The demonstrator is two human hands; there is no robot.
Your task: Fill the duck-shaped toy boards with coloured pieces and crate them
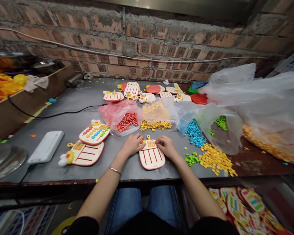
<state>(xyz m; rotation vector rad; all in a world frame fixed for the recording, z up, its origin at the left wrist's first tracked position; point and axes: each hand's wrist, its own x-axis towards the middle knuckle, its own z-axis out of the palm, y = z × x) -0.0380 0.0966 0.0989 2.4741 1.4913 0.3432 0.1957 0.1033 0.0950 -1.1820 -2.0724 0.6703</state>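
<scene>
A cream slotted toy board [152, 158] with a red rim lies in front of me, a yellow loop at its top. My left hand [133, 145] is closed on its upper left edge, the fingers covering part of a small red and yellow piece. At the upper right edge, my right hand [167, 147] has its fingers curled and pinched against the board; whether a small piece is between them is hidden. Left of my hands, a board with coloured beads [94, 133] overlaps another slotted board [88, 153] with a duck head.
Bags of red pieces [127, 122], yellow pieces [156, 124] and blue pieces [195, 132] lie beyond my hands. Loose yellow pieces [214, 158] and green pieces [192, 159] are at right. A white power bank [46, 147] lies left. More boards [131, 89] are stacked behind.
</scene>
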